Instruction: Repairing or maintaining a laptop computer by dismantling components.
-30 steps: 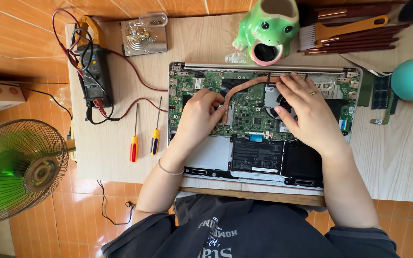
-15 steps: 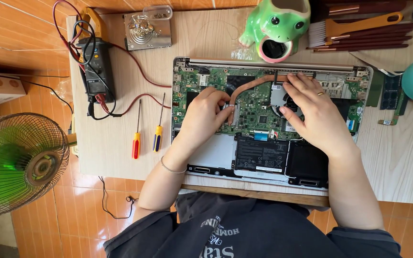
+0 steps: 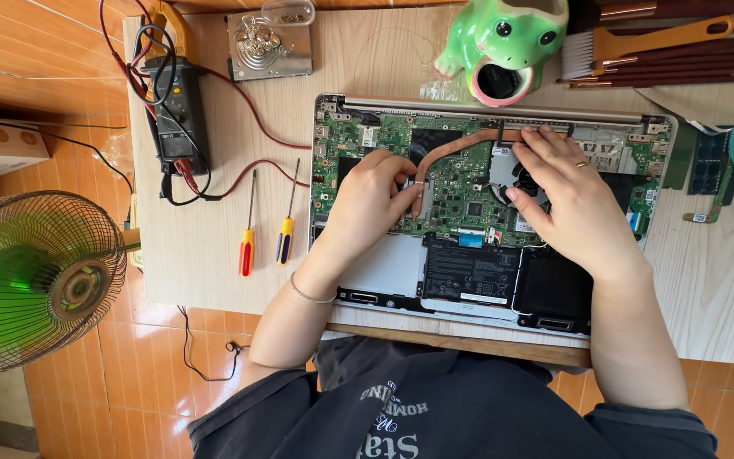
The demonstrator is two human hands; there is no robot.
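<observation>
An opened laptop (image 3: 384, 280) lies on the wooden table with its green board, black battery (image 3: 471, 276) and copper heat pipe (image 3: 460, 146) exposed. My left hand (image 3: 369, 200) rests on the board's left half, fingertips pinching at the lower end of the copper pipe. My right hand (image 3: 567, 191), a ring on one finger, lies flat over the cooling fan at the pipe's right end, fingers spread toward the laptop's far edge. Whether either hand grips the pipe I cannot tell.
Two screwdrivers (image 3: 248, 246) lie left of the laptop, beside a multimeter (image 3: 176, 110) with red and black leads. A green frog-shaped pot (image 3: 503, 42), brushes (image 3: 647, 47), a hard drive (image 3: 269, 42) and memory sticks (image 3: 707, 166) sit along the back and right. A green fan (image 3: 31, 276) stands on the floor at left.
The view has shifted slightly. Both hands stay on the board; my left fingers have closed in on the pipe's lower end and my right hand has slid a little over the fan.
</observation>
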